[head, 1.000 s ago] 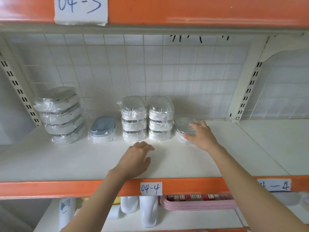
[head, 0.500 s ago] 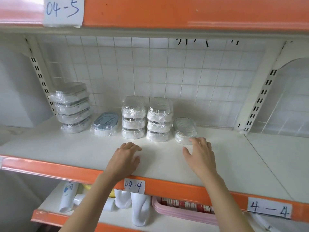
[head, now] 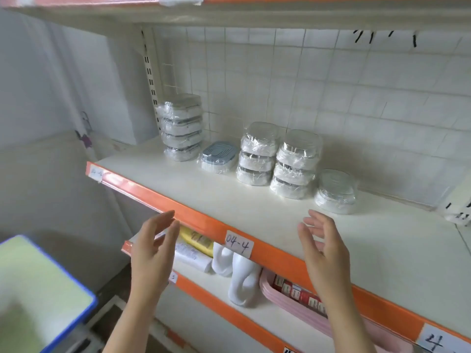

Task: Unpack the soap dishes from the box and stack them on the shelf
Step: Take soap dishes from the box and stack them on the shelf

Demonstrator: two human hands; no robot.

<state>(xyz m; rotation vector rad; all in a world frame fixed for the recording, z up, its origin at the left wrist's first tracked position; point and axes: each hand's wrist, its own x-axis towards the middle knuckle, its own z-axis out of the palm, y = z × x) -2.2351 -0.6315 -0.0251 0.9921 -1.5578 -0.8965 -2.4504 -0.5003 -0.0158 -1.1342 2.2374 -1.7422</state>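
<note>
Plastic-wrapped soap dishes stand along the back of the white shelf [head: 254,215]. At the left is a tall stack [head: 181,127], then a single blue-topped dish [head: 219,157], then two stacks of three [head: 258,154] [head: 297,165], and a single dish [head: 336,191] at the right. My left hand [head: 155,248] hangs in front of the shelf's orange edge, fingers straight, holding nothing. My right hand [head: 322,247] hovers over the shelf's front, open and empty, a little in front of the single right dish. No box is in view.
A lower shelf [head: 219,289] holds a yellow tube [head: 197,242], white bottles [head: 242,281] and a pink tray [head: 300,309] with red packs. A blue-rimmed green surface [head: 35,289] sits at the lower left. A wire grid backs the shelf. An orange shelf beam runs overhead.
Both hands have pulled back from the shelf toward me; the right hand let go of the single right dish. The view has swung left and down.
</note>
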